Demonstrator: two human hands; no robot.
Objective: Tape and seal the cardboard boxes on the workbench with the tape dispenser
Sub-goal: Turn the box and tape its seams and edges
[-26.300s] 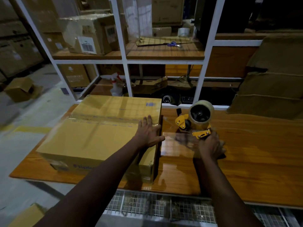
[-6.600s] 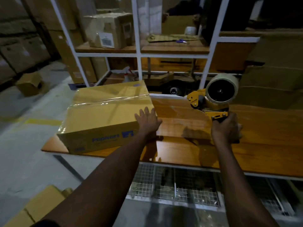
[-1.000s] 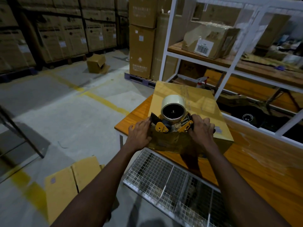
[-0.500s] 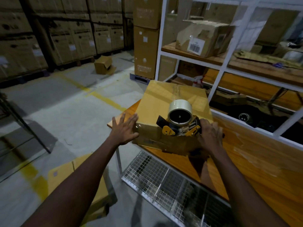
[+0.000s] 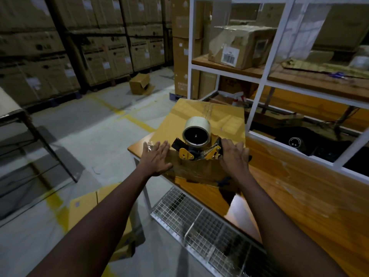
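Concrete floor (image 5: 89,126): wide open ground left of the bench; flattened cartons (image 5: 83,208) lie close to the bench leg, one loose carton (image 5: 139,83) lies farther back by the stacked pallets

Workbench (image 5: 299,196): wooden top, bare to the right of the box; its left end and near edge meet at the corner beside the left hand. White shelving frame (image 5: 257,100) walls off the far side, so free room on the top runs rightward only. Wire mesh shelf (image 5: 199,222) under the near edge

Cardboard box (image 5: 219,120): flat on the bench's left end, its left side close along the bench end, its far edge up against the frame. Glossy tape shows on the near face

Tape dispenser (image 5: 196,144): sits on the box's near top edge, roll facing the camera

Right hand (image 5: 234,156): wrapped over the dispenser's handle side, handle mostly hidden beneath it

Left hand (image 5: 156,158): flat, fingers straight and together, pressing the box's near left corner just beside the dispenser

Against half a second ago: left hand sits closer to the dispenser, fingers drawn together instead of spread; dispenser stays at the near edge
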